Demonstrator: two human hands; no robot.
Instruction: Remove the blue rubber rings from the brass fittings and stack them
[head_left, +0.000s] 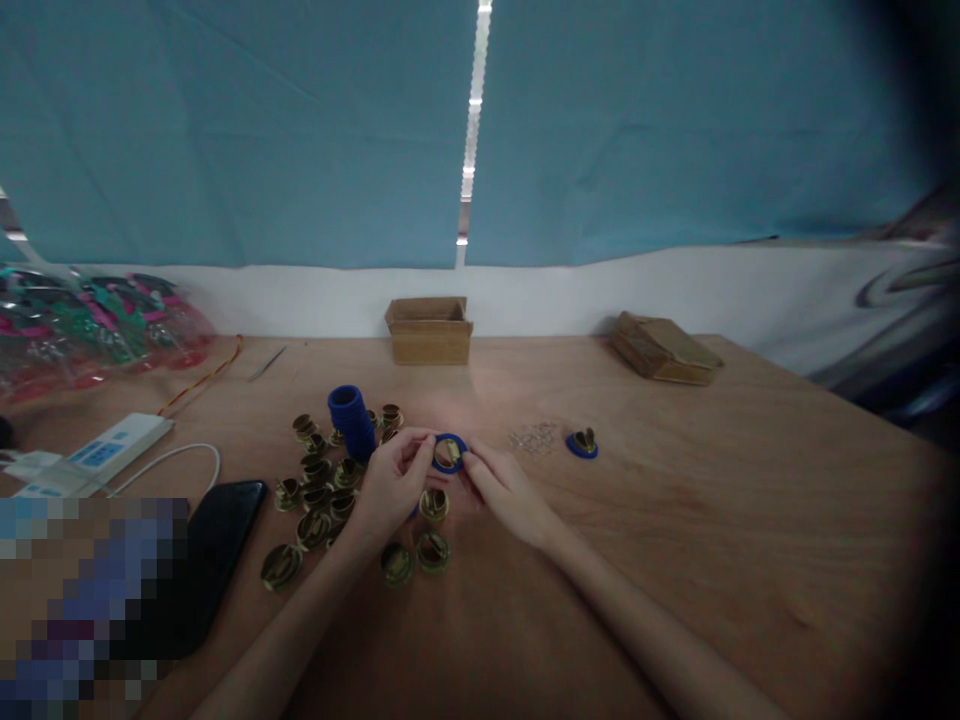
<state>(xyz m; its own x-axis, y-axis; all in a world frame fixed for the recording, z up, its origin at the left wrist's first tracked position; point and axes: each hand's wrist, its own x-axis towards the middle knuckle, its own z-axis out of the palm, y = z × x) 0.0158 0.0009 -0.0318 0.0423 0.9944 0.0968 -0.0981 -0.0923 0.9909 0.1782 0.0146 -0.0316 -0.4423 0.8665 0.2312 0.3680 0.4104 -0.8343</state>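
Observation:
Between my two hands, a blue ring with a brass-coloured round fitting inside it (449,454) is held up over the table. My left hand (401,478) pinches its left rim, and my right hand (501,484) grips the right rim with thumb and fingers. Several loose brass fittings (281,567) lie to the left and below my hands. A leaning stack of blue rings (351,422) stands just behind my left hand. Right of my hands is a scatter of small thin metal pieces (534,437), with another ringed fitting (583,443) beyond it.
An open cardboard box (430,334) stands at the back, and a closed-looking carton (664,348) sits back right. At left are a dark phone (217,550), a white power strip (124,450) with cables, tweezers-like metal (267,364), and plastic-wrapped colourful items (97,325).

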